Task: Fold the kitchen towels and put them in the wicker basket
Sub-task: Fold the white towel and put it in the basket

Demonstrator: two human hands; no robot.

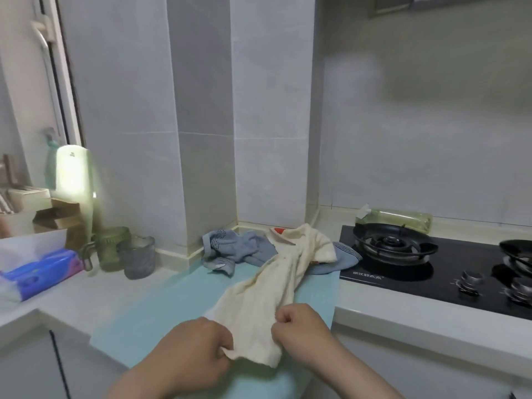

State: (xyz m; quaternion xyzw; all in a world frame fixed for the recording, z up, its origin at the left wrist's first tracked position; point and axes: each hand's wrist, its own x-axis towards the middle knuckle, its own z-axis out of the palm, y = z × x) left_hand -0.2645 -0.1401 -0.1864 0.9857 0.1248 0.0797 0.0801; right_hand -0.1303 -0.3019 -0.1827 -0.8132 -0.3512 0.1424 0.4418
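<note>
A cream towel (267,286) lies stretched in a long crumpled strip across a light blue mat (161,312) on the counter. My left hand (193,352) pinches its near left edge, and my right hand (299,329) grips its near right edge. A crumpled blue-grey towel (236,247) sits at the back of the mat by the wall corner. Another blue towel (342,262) pokes out from under the cream one's far end, with a bit of red and white cloth (280,234) behind. No wicker basket is in view.
A black gas hob (431,272) with burners fills the counter to the right, a plastic bottle (400,218) lying behind it. To the left stand two glass mugs (138,256), a tissue pack (40,272), a tall pale container (76,185) and cardboard boxes.
</note>
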